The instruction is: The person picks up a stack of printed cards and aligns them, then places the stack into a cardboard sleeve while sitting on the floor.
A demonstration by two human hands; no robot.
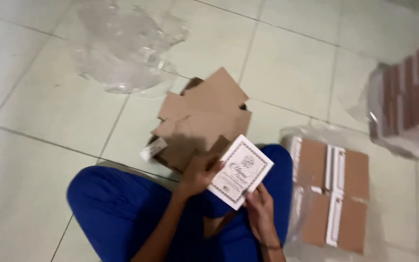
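Flattened brown cardboard box (202, 119): lies on the pale tiled floor (35, 160) just beyond the left hand, flaps splayed.
Plastic-wrapped stacks of brown and white booklets (333, 194): on the floor beside the right hand; a second blurred bundle (408, 97) farther off, cut by the frame edge.
Crumpled clear plastic wrap (122, 48): well beyond both hands, outline hard to trace.
White rectangular card with dark ornate border (241, 171): tilted, held between both hands above blue-trousered legs.
Left hand (197, 172): fingers clamped on the card's left edge.
Right hand (260, 211): pinching its lower corner.
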